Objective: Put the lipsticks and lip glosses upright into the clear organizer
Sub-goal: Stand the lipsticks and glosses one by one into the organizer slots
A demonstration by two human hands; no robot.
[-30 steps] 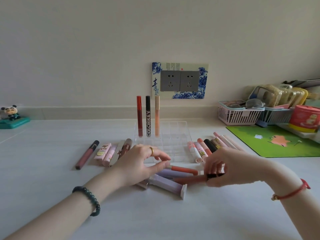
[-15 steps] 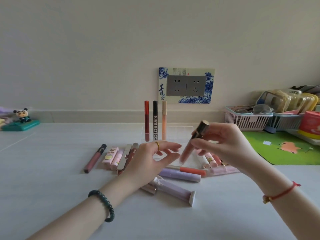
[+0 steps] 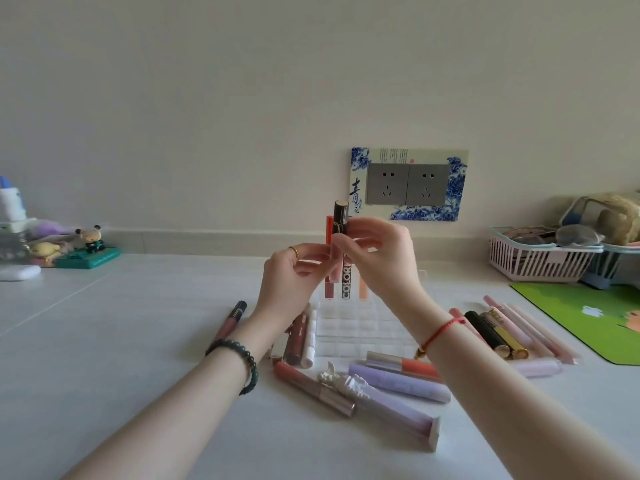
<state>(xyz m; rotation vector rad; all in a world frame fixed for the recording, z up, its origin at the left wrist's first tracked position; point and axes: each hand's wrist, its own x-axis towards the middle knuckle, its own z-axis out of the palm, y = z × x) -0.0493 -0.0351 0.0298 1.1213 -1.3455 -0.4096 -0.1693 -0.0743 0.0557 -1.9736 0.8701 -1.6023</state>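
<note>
Two hands share a single lip gloss (image 3: 340, 218) above the back of the clear organizer (image 3: 363, 327). The right hand (image 3: 377, 261) pinches the tube just under its dark, cream-topped cap. The left hand (image 3: 294, 282) pinches the pale pink translucent barrel lower down. The tube is held nearly upright, not yet in a cell, just in front of three tubes already standing in the rear row: a red tube (image 3: 329, 230), a black lettered tube (image 3: 346, 282) and a peach tube (image 3: 363, 289).

Risks. The standing tubes are tall, slender and supported only at their feet, so a knuckle or the descending base brushing them would probably tip them. The organizer's walls are colourless and glossy, and which cell lies under the base cannot be made out from this angle. A base landing on a partition rather than in a cell would likely skid off the hard plastic. The light tray may also slide on the smooth white table (image 3: 138, 341) if pushed sideways.

Materials. All items appear to be rigid, smooth plastic, either cylinders or square sticks. The lilac tube (image 3: 398, 384) looks matt, and one white cap (image 3: 341, 381) is moulded in relief. Round ones lying loose, such as the black-and-gold tube (image 3: 488, 332), would roll if nudged by a wrist.
</note>
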